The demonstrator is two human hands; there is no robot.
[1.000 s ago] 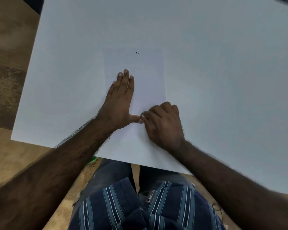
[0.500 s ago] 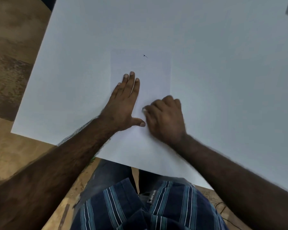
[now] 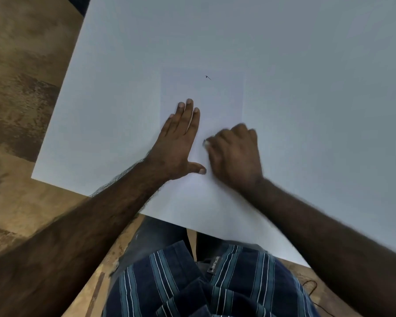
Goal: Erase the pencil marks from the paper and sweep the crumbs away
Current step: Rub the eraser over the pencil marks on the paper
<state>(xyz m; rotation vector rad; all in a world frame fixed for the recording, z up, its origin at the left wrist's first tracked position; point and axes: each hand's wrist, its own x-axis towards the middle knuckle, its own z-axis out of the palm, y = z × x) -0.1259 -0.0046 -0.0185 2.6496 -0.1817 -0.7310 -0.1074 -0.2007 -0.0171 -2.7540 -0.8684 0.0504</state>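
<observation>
A white sheet of paper [image 3: 217,99] lies on the white table [image 3: 306,65] in front of me. One small dark pencil mark [image 3: 207,77] shows near its far end. My left hand [image 3: 178,143] lies flat on the paper's left side, fingers straight, thumb spread toward the right. My right hand [image 3: 236,154] is curled and blurred with motion just right of it, pinching a small pale eraser [image 3: 205,143] whose tip shows at the fingertips against the paper. No crumbs are discernible.
The table's near edge [image 3: 169,219] runs diagonally above my lap, which wears a striped dark cloth. Brown floor [image 3: 21,88] lies to the left. A thin dark cable [image 3: 311,285] sits on the floor at lower right.
My right hand with the eraser has slid away from me along the paper, off my left thumb. The left hand stays pressed flat. The view has shifted slightly.
</observation>
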